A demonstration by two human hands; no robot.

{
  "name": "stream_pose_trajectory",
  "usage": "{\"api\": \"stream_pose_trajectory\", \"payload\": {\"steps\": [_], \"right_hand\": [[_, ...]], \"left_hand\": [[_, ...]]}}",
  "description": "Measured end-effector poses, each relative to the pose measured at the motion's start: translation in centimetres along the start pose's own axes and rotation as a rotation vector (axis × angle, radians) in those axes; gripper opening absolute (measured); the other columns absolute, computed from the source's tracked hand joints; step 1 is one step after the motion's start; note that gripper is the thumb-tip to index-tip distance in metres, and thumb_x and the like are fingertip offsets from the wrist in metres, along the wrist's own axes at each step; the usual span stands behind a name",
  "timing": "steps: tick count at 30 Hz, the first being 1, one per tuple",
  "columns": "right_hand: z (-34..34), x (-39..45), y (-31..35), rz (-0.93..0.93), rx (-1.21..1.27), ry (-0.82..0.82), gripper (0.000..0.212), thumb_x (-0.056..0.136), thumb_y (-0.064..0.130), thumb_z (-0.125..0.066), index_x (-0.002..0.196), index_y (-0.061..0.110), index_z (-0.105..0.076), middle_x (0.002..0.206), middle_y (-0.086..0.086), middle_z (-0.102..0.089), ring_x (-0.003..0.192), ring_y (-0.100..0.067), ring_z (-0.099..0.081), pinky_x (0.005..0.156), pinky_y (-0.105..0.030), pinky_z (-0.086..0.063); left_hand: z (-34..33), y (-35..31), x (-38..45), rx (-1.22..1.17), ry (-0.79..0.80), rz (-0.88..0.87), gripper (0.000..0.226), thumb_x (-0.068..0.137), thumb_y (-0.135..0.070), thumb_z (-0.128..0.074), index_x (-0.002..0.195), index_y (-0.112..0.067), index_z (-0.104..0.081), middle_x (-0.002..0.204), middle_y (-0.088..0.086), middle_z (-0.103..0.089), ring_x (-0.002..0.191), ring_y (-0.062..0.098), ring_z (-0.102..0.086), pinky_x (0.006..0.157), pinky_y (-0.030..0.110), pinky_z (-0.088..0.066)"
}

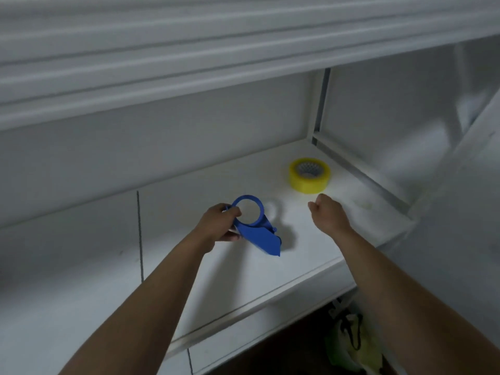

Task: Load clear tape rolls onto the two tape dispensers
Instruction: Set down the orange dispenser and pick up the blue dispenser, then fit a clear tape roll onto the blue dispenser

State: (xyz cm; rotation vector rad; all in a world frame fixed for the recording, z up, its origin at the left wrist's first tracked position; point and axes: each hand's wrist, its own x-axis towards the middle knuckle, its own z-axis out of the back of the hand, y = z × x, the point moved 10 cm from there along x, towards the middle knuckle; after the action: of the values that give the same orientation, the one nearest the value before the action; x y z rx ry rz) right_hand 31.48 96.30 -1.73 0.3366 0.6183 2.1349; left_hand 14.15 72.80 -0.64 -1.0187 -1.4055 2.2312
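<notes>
Down at the near edge, below the shelf (270, 280) lip, there's a greenish-yellow bag (349, 345) with a dark strap sitting in the shadow, blurred, hard to read more than that.

Up onto the shelf now, a white board with a dark seam line running front to back on its left part. Both bare forearms reach in over its front edge.

The left hand (219, 226) has the dispenser (255, 228), blue plastic, gripped at the left side of its ring: thumb curled over the ring's rim, fingers wrapped underneath. The ring is empty, white shelf showing straight through it, no roll loaded. The dispenser's flat pointed body slants down and to the right from the ring, and it looks lifted just off the shelf, with its shadow thrown to the right.

The right hand (328, 213) hovers over the shelf, right of the dispenser and well apart from it. Fingers curled loosely downward, holding nothing that I can see.

Further back, just beyond that right hand's knuckles, there's the tape (309, 174): a yellowish clear roll lying flat on the shelf near its back right corner, core facing up, untouched.

Behind it all, the white back wall (162, 147) rises from the shelf.
</notes>
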Motion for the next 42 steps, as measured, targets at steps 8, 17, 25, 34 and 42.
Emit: {"api": "stream_pose_trajectory", "payload": {"steps": [8, 17, 25, 34, 42], "right_hand": [[-2.3, 9.4, -2.7, 0.151, -0.204, 0.153, 0.069, 0.091, 0.023, -0.054, 0.150, 0.020, -0.018, 0.160, -0.004, -0.008, 0.108, -0.042, -0.056, 0.079, -0.042, -0.046], [-3.2, 12.0, -1.7, 0.282, -0.317, 0.124, 0.057, 0.092, 0.016, -0.055, 0.145, 0.011, -0.033, 0.144, -0.014, -0.040, 0.109, -0.040, -0.057, 0.078, -0.043, -0.049], [-3.8, 9.0, 1.1, 0.424, -0.353, 0.049, 0.048, 0.084, 0.006, -0.061, 0.129, 0.001, -0.045, 0.139, -0.020, -0.042, 0.087, -0.043, -0.062, 0.065, -0.040, -0.048], [-6.6, -0.4, 11.4, 0.726, -0.273, 0.091, 0.041, 0.080, 0.002, -0.063, 0.119, 0.008, -0.050, 0.129, -0.010, -0.047, 0.085, -0.040, -0.058, 0.066, -0.038, -0.042], [-11.9, -10.4, 20.9, 0.760, -0.240, 0.134, 0.035, 0.087, 0.016, -0.065, 0.116, 0.005, -0.050, 0.130, -0.013, -0.045, 0.091, -0.041, -0.059, 0.065, -0.041, -0.045]], "left_hand": [[-3.2, -0.9, 2.0, -0.104, -0.162, 0.091, 0.020, 0.090, -0.019, -0.059, 0.106, -0.008, -0.061, 0.102, 0.019, -0.066, 0.080, 0.031, -0.071, 0.056, 0.030, -0.060], [-2.5, 1.1, 1.8, -0.186, -0.328, 0.124, 0.023, 0.088, -0.021, -0.059, 0.106, -0.008, -0.062, 0.100, 0.017, -0.068, 0.084, 0.028, -0.070, 0.066, 0.038, -0.062], [0.3, 2.8, -0.8, -0.253, -0.434, 0.105, 0.022, 0.089, -0.019, -0.059, 0.106, -0.006, -0.062, 0.099, 0.016, -0.066, 0.085, 0.027, -0.069, 0.062, 0.035, -0.061], [6.2, 6.9, -4.7, -0.323, -0.502, 0.081, 0.030, 0.087, -0.022, -0.061, 0.114, -0.007, -0.061, 0.102, 0.016, -0.067, 0.088, 0.027, -0.070, 0.065, 0.038, -0.062], [16.8, 15.6, -11.8, -0.424, -0.536, 0.095, 0.036, 0.086, -0.023, -0.061, 0.118, -0.006, -0.058, 0.104, 0.019, -0.064, 0.089, 0.031, -0.070, 0.064, 0.036, -0.062]]}}
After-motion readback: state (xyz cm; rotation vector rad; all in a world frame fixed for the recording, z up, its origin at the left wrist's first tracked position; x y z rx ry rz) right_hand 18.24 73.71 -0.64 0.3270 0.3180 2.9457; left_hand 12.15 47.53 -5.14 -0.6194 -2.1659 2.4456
